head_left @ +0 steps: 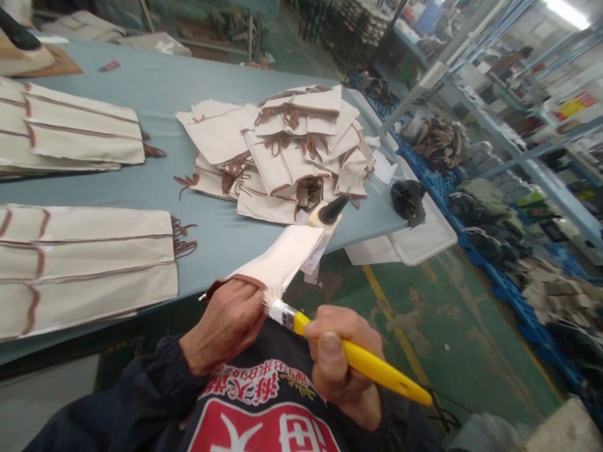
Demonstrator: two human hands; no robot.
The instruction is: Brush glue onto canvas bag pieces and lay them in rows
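My right hand (342,358) is closed around the yellow handle of a paintbrush (362,361). The pale bristles touch the brown-edged end of a cream fabric pouch (282,254), close to my left fingers. My left hand (230,323) is closed at that edge; its fingertips are hidden by the fabric. The pouch stretches away from me over the table's near edge. Its far end meets a pale block with a black, cone-shaped tip (334,209). Just beyond lies a heap of similar cream pouches (282,147) with brown trim and brown ties.
Stacks of cream pouches lie on the blue-green table (207,251), an upper stack (85,125) and a lower stack (94,263). A black plastic bag (407,202) sits by a white tray (436,229) at the right. Blue pallets (513,292) with fabric piles line the floor.
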